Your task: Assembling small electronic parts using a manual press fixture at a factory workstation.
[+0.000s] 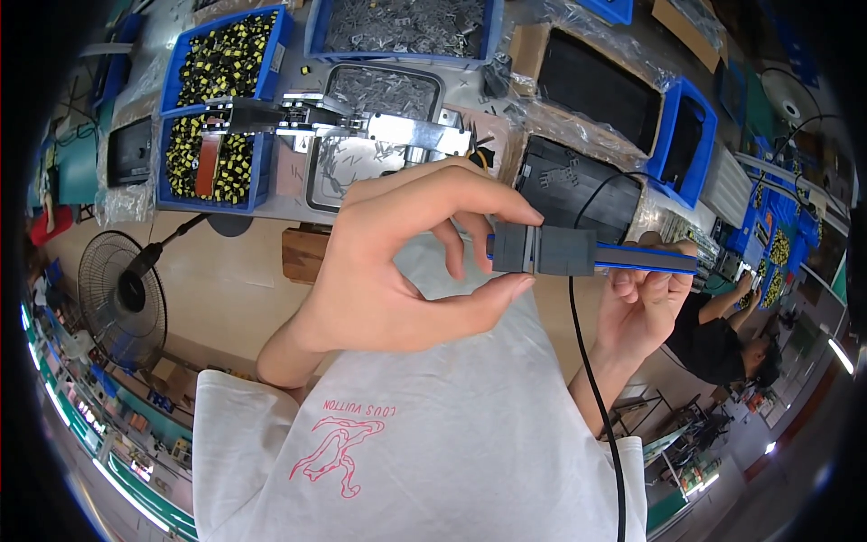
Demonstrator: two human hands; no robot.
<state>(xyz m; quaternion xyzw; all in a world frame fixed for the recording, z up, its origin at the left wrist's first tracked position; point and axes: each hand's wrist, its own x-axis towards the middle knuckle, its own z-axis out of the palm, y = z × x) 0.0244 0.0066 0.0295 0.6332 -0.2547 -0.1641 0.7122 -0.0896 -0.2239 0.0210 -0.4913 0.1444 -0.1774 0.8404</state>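
Observation:
In front of my chest I hold a flat grey bar with blue edges (646, 258) that carries dark grey blocky pieces (567, 250). My left hand (406, 262) pinches the end block (515, 247) between thumb and forefinger, its other fingers curled behind. On the other side, my right hand (646, 303) has its fingers closed around the far end of the bar. A black cable (587, 352) passes behind the pieces and hangs down over my white shirt. The exact kind of the held part cannot be made out.
Beyond my hands, a metal clamp fixture (415, 133) stands over a steel tray (437, 86) of small clear parts. Blue bins (262, 181) hold black-and-yellow pieces. A black-lined cardboard box (596, 90) is at right. A floor fan (122, 289) stands left; a co-worker (722, 339) sits right.

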